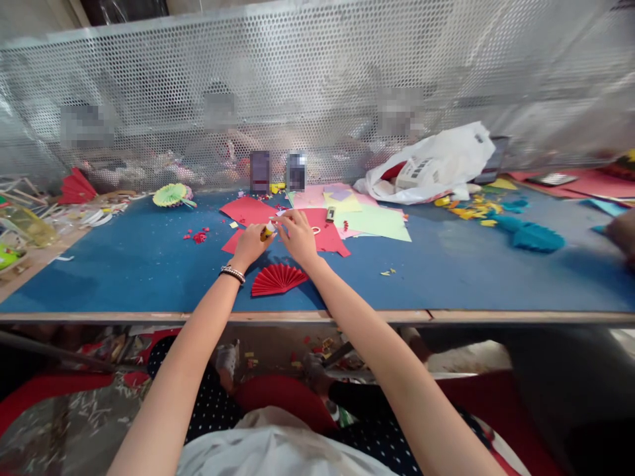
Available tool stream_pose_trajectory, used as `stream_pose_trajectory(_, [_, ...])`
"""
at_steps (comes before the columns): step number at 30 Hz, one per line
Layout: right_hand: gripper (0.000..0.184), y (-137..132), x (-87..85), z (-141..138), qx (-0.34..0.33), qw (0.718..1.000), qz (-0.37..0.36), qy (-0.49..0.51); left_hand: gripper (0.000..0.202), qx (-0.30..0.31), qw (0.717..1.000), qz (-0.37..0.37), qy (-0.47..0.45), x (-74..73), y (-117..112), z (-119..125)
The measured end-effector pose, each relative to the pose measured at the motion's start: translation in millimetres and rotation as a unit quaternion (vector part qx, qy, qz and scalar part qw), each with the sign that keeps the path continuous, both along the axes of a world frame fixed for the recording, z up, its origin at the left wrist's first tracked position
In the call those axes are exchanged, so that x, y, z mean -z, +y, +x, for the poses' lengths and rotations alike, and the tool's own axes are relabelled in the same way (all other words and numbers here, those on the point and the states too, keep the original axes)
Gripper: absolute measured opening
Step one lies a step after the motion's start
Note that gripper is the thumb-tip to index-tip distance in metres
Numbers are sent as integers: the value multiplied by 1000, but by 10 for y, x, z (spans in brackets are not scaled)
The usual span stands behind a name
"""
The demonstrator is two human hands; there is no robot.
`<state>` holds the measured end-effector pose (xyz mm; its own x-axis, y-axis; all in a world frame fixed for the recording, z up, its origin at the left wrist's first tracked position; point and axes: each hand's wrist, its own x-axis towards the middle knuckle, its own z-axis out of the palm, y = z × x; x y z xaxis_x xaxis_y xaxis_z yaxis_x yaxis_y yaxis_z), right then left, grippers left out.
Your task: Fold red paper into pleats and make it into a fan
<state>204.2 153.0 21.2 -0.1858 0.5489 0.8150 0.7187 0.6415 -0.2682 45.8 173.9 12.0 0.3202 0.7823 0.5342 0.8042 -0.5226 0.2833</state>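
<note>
The left hand (252, 244) had its grip wrapped round a small yellow bottle (266, 233), tilted with its white end toward the right hand (298, 234). The right hand's fingertips were drawn narrowly together beside that white end — whether they pinched anything could not be told. A beaded bracelet (233, 273) circled the left wrist.

Both hands were over the middle of the blue worktop (124, 264), near some red sheets (248, 210). A pleated red fan (278, 280) lay spread between the forearms, close to the front edge. To the right of the hands, a pale green sheet (384, 226) lay among other coloured papers, and red scraps (199, 237) were scattered to the left.

Along the back edge, two phones (260, 173) stood upright by a perforated metal panel (163, 86), with a white plastic bag (446, 162) farther right. Toward the back left corner sat a green and yellow paper rosette (171, 195). Yellow scraps (466, 209) and a crumpled blue piece (536, 235) lay toward the right — and another person's hand (622, 235) showed, blurred, at the right end.
</note>
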Motion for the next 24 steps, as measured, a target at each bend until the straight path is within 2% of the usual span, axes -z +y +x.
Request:
stream_pose_trajectory(9, [26, -10, 11, -30, -8, 999, 14, -35, 13, -15, 1000, 11, 1, 9, -13, 12])
stream_pose_trajectory(18, [14, 167, 151, -16, -22, 999, 42, 25, 13, -8, 999, 18, 29, -64, -107, 60])
stream_pose_trajectory(24, [18, 152, 134, -16, -15, 997, 65, 32, 14, 7, 999, 35, 37, -45, -83, 30])
